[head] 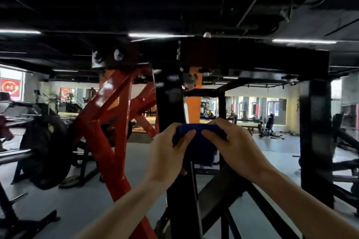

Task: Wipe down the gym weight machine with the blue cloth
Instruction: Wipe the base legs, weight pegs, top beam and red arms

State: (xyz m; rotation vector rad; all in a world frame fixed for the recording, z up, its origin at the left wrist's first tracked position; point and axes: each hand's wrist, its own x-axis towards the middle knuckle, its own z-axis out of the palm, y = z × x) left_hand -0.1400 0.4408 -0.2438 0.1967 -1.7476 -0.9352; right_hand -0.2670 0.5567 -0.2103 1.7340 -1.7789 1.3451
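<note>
**Both hands on the blue cloth at the black post**

Right now my left hand [167, 153] and my right hand [233, 147] both grip the blue cloth [200, 141], fingers curled over its top edge and thumbs pinching it from the near side, tips almost meeting in the middle. I hold the cloth bunched and stretched between my hands, with a loose fold hanging down below them. It sits in front of the black upright post [171, 103] of the weight machine; I cannot tell whether it presses on the metal. Just left of the post, red slanted bars [108, 122] of the frame cross each other, with an orange panel [194, 106] behind the post. Farther left a large black weight plate [46, 151] hangs on a bar. On the right stands another thick black column [314, 132]. Far behind, across the grey floor [272, 151], mirrors [256, 108] line the wall.
</note>
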